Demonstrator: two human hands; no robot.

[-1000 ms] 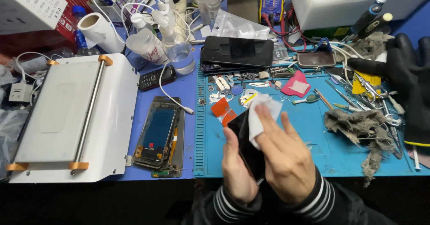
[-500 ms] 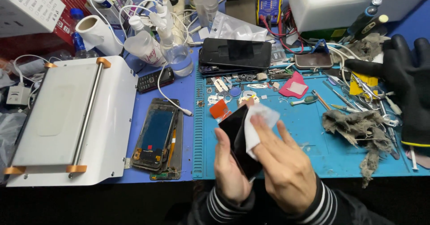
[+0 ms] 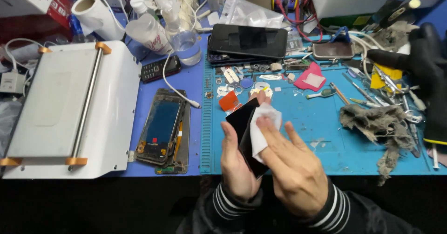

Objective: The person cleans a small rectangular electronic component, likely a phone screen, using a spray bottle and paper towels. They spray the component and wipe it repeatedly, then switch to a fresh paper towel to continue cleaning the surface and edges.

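- Near the front edge of the bench (image 3: 186, 78), over a blue work mat (image 3: 335, 136), two bare hands work on a dark phone screen (image 3: 244, 127).
- Left hand (image 3: 237, 161) – it is closed around the lower part of the phone screen, with the thumb on the near edge, and holds the screen up off the mat, tilted.
- Right hand (image 3: 293, 168) – its fingers lie flat and press a folded white wipe (image 3: 260, 129) on the glass. It holds nothing but the wipe.
- Just past the screen a small orange card (image 3: 229, 101) lies on the mat, with tiny screws and rings around it.
- To the left, a taken-apart phone (image 3: 163, 127) with a blue panel lies on the bench beside a white machine (image 3: 65, 108) with a metal bar.
- Farther back sit a stack of dark phones (image 3: 249, 40), a clear bottle (image 3: 146, 29) and a roll of paper (image 3: 95, 15).
- To the right lie a grey rag (image 3: 377, 122), some thin tools and a black glove (image 3: 426, 71).
- What could go wrong – the screen is thin and held by one hand only, so a hard push with the wipe could make it slip, bend or crack.
- If it drops, it could land on the small loose parts and get scratched.
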